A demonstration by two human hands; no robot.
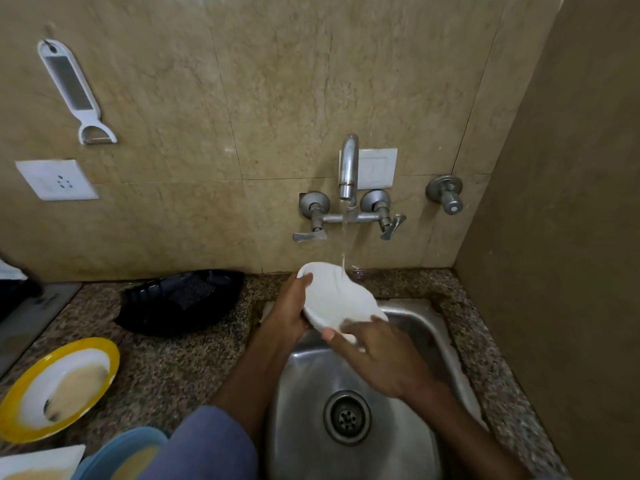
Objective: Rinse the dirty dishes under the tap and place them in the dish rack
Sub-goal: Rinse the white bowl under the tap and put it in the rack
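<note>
A white plate point(334, 296) is tilted under the running tap point(348, 168), over the back of the steel sink point(304, 403). Water streams onto its upper face. My left hand point(289, 306) grips the plate's left rim, thumb on top. My right hand point(377, 355) holds its lower right edge, fingers over the rim. A dirty yellow-rimmed plate point(59, 386) lies on the counter at the left. A blue dish point(121, 452) and a white dish point(38, 462) with residue sit at the bottom left. No dish rack is clearly visible.
A black tray holding a scrubber point(180, 299) rests on the granite counter behind the sink's left side. Tap handles point(310, 233) and a separate valve point(446, 194) stick out of the tiled wall. A grater point(74, 88) hangs at the upper left. A side wall closes the right.
</note>
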